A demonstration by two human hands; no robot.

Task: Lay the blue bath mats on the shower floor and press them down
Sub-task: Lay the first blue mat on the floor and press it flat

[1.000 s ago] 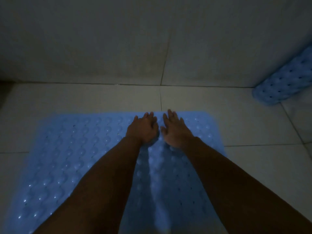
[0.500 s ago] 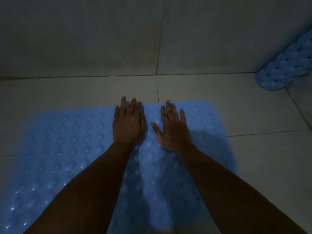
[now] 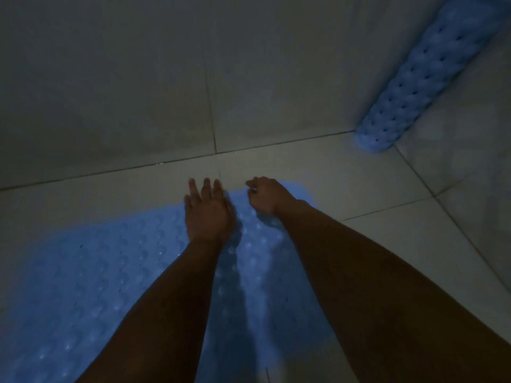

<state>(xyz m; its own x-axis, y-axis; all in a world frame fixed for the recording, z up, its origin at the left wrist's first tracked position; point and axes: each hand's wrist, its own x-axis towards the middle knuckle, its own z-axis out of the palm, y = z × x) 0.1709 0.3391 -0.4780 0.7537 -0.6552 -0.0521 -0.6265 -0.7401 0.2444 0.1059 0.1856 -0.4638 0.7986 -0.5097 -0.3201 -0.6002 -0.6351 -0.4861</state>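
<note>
A blue bubbled bath mat (image 3: 91, 275) lies flat on the tiled shower floor, filling the lower left and middle of the dim view. My left hand (image 3: 206, 211) rests palm down on the mat's far edge, fingers straight and reaching onto the tile. My right hand (image 3: 266, 196) sits at the mat's far right corner with its fingers curled under; whether it pinches the mat edge is unclear. A second blue mat (image 3: 425, 76), rolled up, leans in the wall corner at the upper right, far from both hands.
A tiled wall (image 3: 138, 78) rises just beyond the mat. Pale floor tiles (image 3: 359, 175) with dark grout lines run to the right of the mat toward the rolled mat.
The view has tilted and turned left. My left hand slid forward to the mat's far edge. My right hand went from flat with spread fingers to curled at the far right corner.
</note>
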